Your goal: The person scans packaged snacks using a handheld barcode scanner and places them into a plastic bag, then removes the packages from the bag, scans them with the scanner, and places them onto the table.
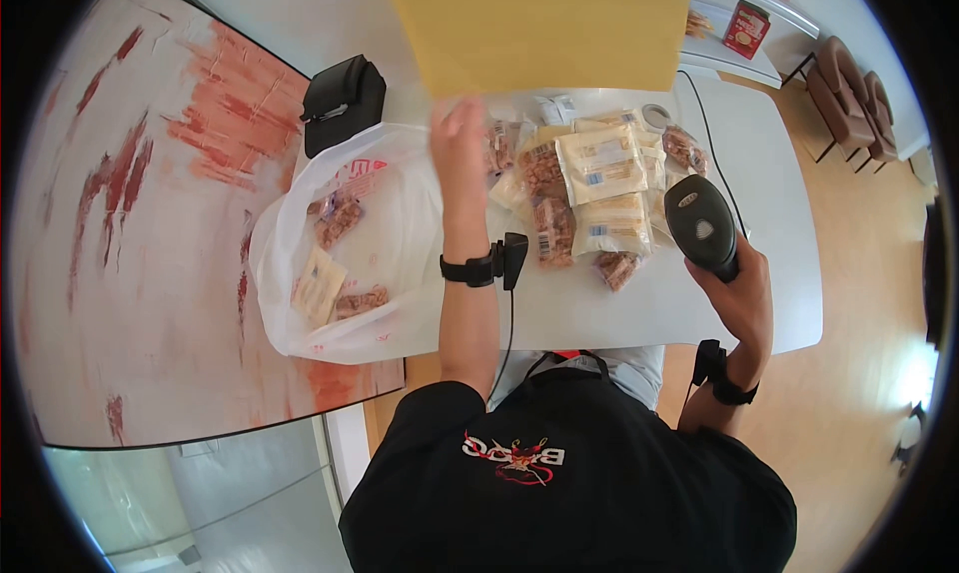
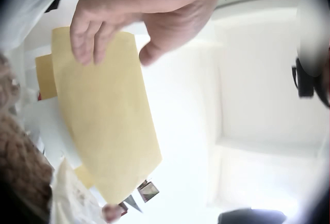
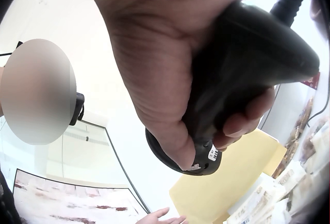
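Observation:
My right hand grips the handle of a black barcode scanner, its head over the right side of a heap of packets. In the right wrist view the fingers and thumb wrap round the scanner. My left hand, blurred in the head view, is at the lower left corner of a large yellow panel. The left wrist view shows that hand holding nothing, thumb apart from loosely bent fingers. Pale packets lie piled with clear packets of brown chunks on the white table.
A white plastic bag stands open at the left with several packets inside. Behind it is a black case. The scanner's cable crosses the table's right side. A large red-and-white painting fills the left; brown chairs stand far right.

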A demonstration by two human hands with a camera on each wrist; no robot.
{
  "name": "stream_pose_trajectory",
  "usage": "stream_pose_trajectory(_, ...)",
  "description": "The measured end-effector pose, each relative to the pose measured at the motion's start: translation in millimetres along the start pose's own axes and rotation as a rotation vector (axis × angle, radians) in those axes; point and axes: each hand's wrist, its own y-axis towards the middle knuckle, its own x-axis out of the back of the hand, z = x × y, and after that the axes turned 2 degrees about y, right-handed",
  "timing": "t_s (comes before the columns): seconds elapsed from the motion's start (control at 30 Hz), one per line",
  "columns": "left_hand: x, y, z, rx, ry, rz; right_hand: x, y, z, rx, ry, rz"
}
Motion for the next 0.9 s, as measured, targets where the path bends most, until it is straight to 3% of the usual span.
stream_pose_trajectory(0.03,10,1,-2,0.136,-0.35,-0.208,-1,0,0,-0.02,-0.008,-0.005)
stream_pose_trajectory(0.13,74,15,36,0.169,-0.771,-0.676,-3,3,-5,-0.01,-0.031,0.005)
stream_pose_trajectory(0.2,125,21,64,0.218,-1.03,-0.811,-5,4,-5,-0.007,-0.023,0.017)
stream_pose_trajectory(0.3,164,20,63,0.322,-1.165,-0.917,-8,6,-4,0.01,-0.012,0.028)
stream_pose_trajectory(0.43,185,15,78,0.262,-1.213,-0.871,-14,6,-4,0.044,-0.008,0.018)
stream_pose_trajectory(0.5,200,25,91,0.309,-1.265,-0.775,-13,5,-4,0.042,-0.009,0.03)
stream_pose_trajectory(0.9,188,15,63,0.41,-1.282,-0.655,-13,1,-5,0.053,-0.01,0.036)
